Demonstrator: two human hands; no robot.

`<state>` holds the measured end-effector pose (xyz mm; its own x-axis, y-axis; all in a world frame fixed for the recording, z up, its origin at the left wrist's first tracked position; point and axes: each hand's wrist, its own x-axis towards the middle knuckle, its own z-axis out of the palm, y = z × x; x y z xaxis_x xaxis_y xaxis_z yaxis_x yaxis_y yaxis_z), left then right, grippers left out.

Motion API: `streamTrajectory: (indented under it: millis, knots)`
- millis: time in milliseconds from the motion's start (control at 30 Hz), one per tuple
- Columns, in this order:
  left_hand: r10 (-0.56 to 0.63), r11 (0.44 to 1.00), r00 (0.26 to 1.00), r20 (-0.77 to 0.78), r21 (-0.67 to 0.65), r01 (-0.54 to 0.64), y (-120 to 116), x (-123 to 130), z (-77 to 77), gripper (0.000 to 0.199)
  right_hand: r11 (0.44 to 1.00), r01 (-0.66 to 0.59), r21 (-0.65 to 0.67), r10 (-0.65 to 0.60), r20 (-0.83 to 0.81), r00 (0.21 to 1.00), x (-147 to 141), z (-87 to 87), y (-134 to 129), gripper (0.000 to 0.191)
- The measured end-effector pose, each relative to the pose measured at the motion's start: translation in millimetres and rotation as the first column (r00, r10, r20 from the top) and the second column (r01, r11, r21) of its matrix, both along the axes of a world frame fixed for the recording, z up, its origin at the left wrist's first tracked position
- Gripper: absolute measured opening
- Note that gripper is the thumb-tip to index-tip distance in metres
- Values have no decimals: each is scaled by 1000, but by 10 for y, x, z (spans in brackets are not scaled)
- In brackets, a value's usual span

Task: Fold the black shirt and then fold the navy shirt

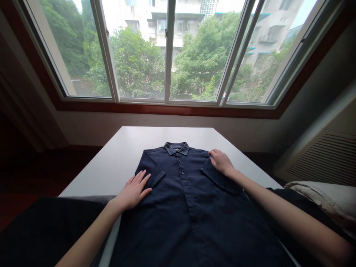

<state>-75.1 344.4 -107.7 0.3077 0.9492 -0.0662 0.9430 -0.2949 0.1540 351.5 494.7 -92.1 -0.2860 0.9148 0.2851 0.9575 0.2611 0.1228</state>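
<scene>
A dark navy shirt [172, 200] lies front up, its collar [176, 148] pointing toward the window. Both short sleeves are folded inward over the chest. My left hand [136, 189] rests flat with spread fingers on the left side of the shirt, beside the left sleeve [157, 178]. At the right shoulder, my right hand [220, 160] has its fingers bent together on the shoulder edge, pinching the cloth above the right sleeve [219, 180].
The white table [111, 157] runs toward a wall below a wide window [167, 104]. A vented unit [325, 159] stands at right, with pale fabric [328, 200] below it. Dark cloth [50, 226] lies at lower left, and a curtain [25, 100] hangs at left.
</scene>
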Motion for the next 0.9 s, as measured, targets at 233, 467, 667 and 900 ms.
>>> streamTrajectory:
  millis: [233, 467, 667, 900]
  knots:
    - [-6, 1000, 1000, 18, 3, 6, 2, -11, -11, 66, 989, -147, 1, 147, -11, 989, -221, -70, -1044, 29]
    - [-4, 1000, 1000, 3, 13, 4, 1, -12, -5, 66, 990, 19, -136, -25, -48, 999, -253, -7, -1136, 30]
    - [-9, 1000, 1000, 1, 10, 9, -13, 2, 26, 63, 985, 59, -164, -117, -366, 923, -159, 119, -827, 31]
    - [1, 1000, 1000, -10, -22, -1, -18, 10, 56, 65, 985, -25, -168, -82, -595, 799, -50, 124, -600, 29]
